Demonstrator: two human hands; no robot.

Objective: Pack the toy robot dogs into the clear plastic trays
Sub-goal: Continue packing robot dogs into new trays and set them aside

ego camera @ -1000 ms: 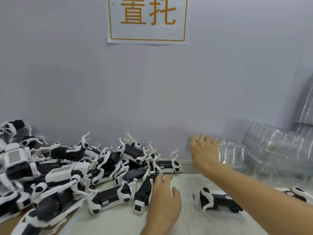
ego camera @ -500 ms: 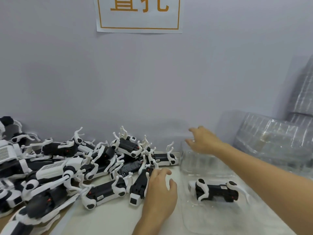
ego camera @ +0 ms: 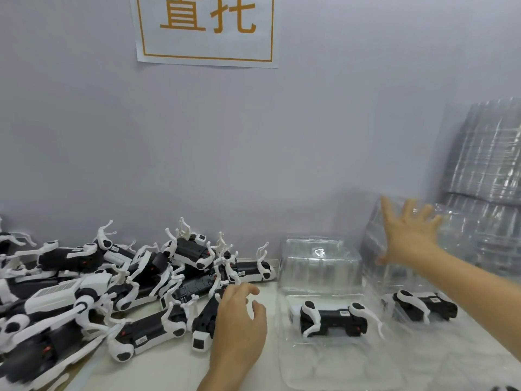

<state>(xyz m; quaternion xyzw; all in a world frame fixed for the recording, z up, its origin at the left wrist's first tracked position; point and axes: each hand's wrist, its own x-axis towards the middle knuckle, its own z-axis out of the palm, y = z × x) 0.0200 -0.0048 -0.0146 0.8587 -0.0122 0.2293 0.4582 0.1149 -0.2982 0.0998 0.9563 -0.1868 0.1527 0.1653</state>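
On the white worktop (ego camera: 169, 371), left side: heap of black-and-white toy robot dogs (ego camera: 118, 289), tangled, legs up. Left hand (ego camera: 239, 325) rests at the heap's right edge, fingers loosely curled over one dog (ego camera: 204, 320); whether it actually grips it cannot be told. Centre: clear plastic tray (ego camera: 318, 266), one packed dog (ego camera: 332, 318) lying in it. Right: second tray (ego camera: 394, 280) with another dog (ego camera: 425, 304). Right hand (ego camera: 408, 235), fingers spread wide, flat against the second tray's raised clear wall, holding nothing. Stacked empty trays (ego camera: 487, 170) lean on the wall behind.
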